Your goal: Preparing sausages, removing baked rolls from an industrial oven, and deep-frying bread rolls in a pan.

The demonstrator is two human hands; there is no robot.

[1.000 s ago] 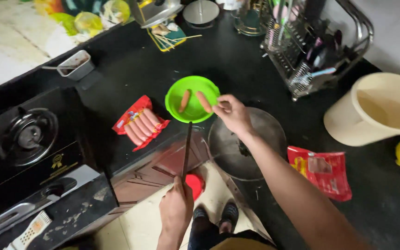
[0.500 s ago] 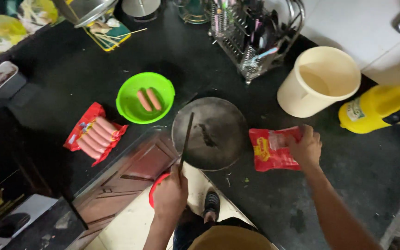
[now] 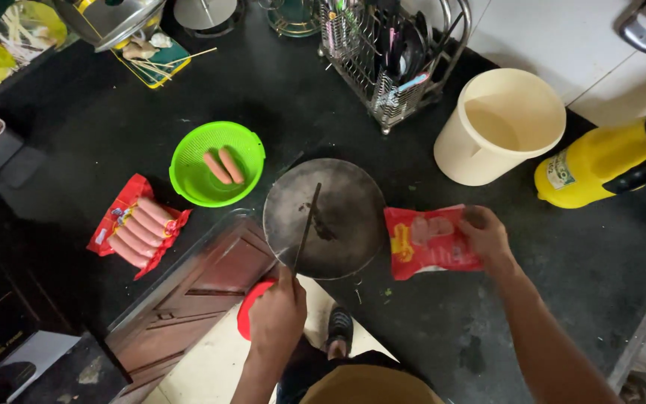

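The left hand (image 3: pixel 278 314) was clenched around the handle of a knife (image 3: pixel 306 228), its fingers wrapped tight so that the handle itself was hidden. The dark blade reached up and away from the hand and lay across a round grey board (image 3: pixel 325 218), which sat on the black counter (image 3: pixel 84 150) with its near edge jutting out past the counter's rim. Just under that hand a small red thing (image 3: pixel 247 310) showed; I could not tell what it was.

The right hand (image 3: pixel 487 238) was grasping a red sausage packet (image 3: pixel 428 241) by its right end, the fingers curled over the top edge. The packet lay flat on the counter, just beside the round board on its right and touching or nearly touching its rim.

To the left of the board stood a green bowl (image 3: pixel 188 179) with two peeled sausages (image 3: pixel 224 166) lying side by side in it. Further left, near the counter's edge, lay a second packet (image 3: pixel 140 233), opened, with a row of sausages in it.

Behind the right hand stood a cream bucket (image 3: pixel 480 153), and beside it a yellow bottle (image 3: pixel 600 161) lay on its side. A wire dish rack (image 3: pixel 390 60) with utensils stood at the back of the counter. A brown cupboard door (image 3: pixel 203 280) showed below the counter's edge, and the person's shoe (image 3: pixel 338 329) on the pale floor.
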